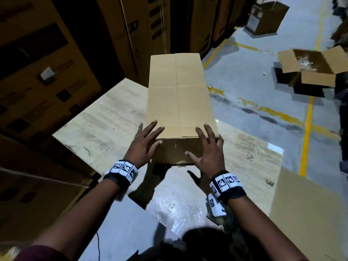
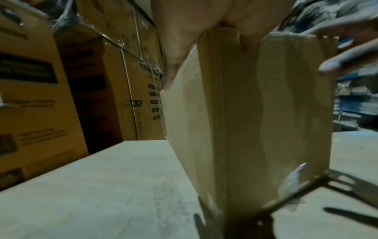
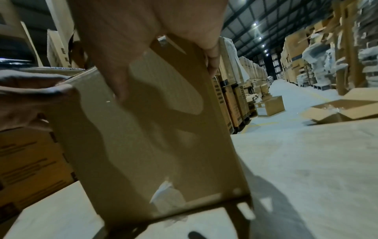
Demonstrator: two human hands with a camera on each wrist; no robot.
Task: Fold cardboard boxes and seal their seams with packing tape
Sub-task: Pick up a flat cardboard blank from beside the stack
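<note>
A long plain cardboard box lies lengthwise away from me over the pale table, its top flaps meeting in a centre seam. The near end looks raised a little, with a shadow under it. My left hand spreads straight fingers over the near left top corner, thumb on the end face. My right hand does the same at the near right corner. In the left wrist view the box shows glossy clear tape down its end face and a loose tape scrap. The right wrist view shows that end.
Tall printed cartons are stacked along the left. An open box sits on the grey floor at right, and a smaller box stands farther off. A flat cardboard sheet lies at the table's right. Crinkled clear film lies near me.
</note>
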